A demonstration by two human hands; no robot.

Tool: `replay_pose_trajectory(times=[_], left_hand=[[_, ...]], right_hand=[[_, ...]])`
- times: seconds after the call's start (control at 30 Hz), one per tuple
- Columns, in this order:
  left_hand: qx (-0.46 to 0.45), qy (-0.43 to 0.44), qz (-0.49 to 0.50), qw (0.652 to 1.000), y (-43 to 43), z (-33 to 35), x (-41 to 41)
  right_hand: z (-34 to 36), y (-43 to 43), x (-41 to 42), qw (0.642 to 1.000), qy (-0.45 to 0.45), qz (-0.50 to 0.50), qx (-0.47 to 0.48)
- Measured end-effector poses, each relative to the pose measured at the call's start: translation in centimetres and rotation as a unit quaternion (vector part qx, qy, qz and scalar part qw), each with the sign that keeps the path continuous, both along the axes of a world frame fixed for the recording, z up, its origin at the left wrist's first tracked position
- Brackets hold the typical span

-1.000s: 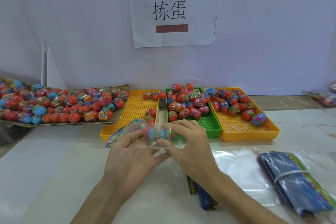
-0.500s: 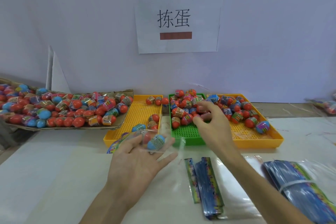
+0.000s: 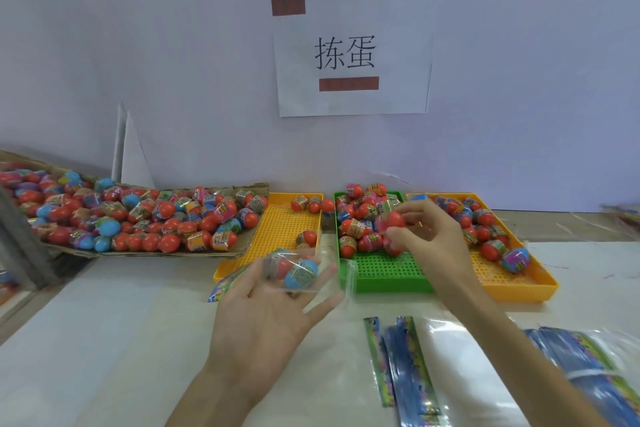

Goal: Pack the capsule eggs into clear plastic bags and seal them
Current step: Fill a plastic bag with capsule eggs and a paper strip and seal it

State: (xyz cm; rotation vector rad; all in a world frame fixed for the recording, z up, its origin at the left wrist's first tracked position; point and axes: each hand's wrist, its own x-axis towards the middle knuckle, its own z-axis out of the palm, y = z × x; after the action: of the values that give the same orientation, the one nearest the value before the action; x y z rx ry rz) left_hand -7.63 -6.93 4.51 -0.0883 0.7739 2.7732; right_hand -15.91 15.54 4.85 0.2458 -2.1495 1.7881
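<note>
Crowding the green tray [image 3: 384,274], loose eggs [image 3: 353,229] lie beneath the right hand [image 3: 433,236]. The left hand [image 3: 263,315], palm up with fingers spread nearly straight, carries the bag [image 3: 329,260] with two eggs [image 3: 301,272] inside. Right fingertips pinch one red egg [image 3: 395,218] above the tray.

The left hand [image 3: 263,326] and right hand [image 3: 433,243] are bare, with slim fingers [image 3: 429,215] and bare forearms [image 3: 512,350].

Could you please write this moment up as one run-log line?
step: fetching egg | left hand: carries part-filled bag | right hand: pinches red egg over green tray
</note>
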Motion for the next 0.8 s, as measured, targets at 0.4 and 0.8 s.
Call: replay_pose_trajectory(times=[0.4,0.8], left_hand=[[0.037,-0.025,0.185,0.982,2.8,0.8,4.8],[-0.052,-0.096,0.296,0.949,5.7,-0.6,6.3]], right_hand=[[0.6,-3.1,6.5,0.969,-0.021,0.243,0.027],[1.0,-3.1,7.1,0.937,0.009,0.334,0.103]])
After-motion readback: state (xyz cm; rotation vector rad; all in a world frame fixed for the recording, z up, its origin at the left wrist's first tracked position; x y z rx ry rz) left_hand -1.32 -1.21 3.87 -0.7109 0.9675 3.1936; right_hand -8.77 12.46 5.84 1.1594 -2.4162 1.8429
